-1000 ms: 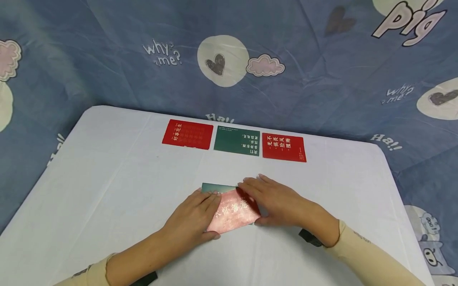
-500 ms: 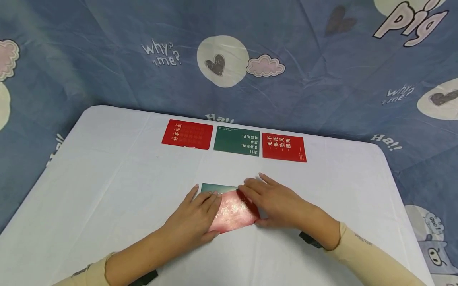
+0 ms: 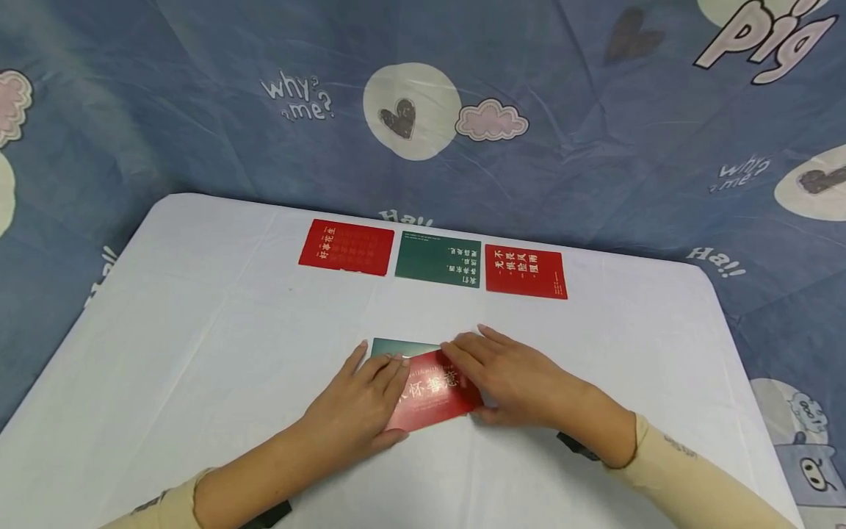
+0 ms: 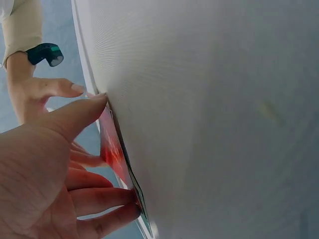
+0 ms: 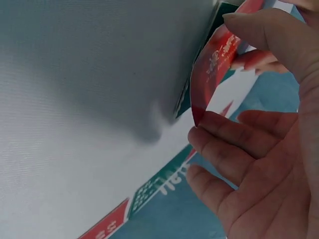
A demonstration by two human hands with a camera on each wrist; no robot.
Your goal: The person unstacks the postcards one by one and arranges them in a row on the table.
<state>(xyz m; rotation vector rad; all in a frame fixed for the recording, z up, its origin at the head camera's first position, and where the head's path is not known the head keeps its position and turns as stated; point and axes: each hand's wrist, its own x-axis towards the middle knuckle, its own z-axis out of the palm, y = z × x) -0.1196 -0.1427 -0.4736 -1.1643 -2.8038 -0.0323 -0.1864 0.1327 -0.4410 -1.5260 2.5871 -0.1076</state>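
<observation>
A red card (image 3: 432, 397) with gold characters lies slantwise between my two hands, over a green card (image 3: 402, 347) whose far edge shows beyond it. My left hand (image 3: 353, 408) holds the red card's left side, thumb at the near edge and fingers over the far part. With thumb and fingertips at its edges, my right hand (image 3: 515, 378) pinches the right end. In the right wrist view the red card (image 5: 212, 69) bows upward, its end raised off the green card (image 5: 184, 103) below. The left wrist view shows the red card (image 4: 113, 149) edge-on over thin layers.
Along the far table edge lie a red card (image 3: 346, 250), a green card (image 3: 438, 258) and another red card (image 3: 525, 272) in a row. A white cloth (image 3: 198, 353) covers the table. Behind it hangs a blue printed curtain (image 3: 562, 169).
The glare on the red card has shrunk, and its red now looks deeper. My right hand has shifted very slightly; the left stays almost still.
</observation>
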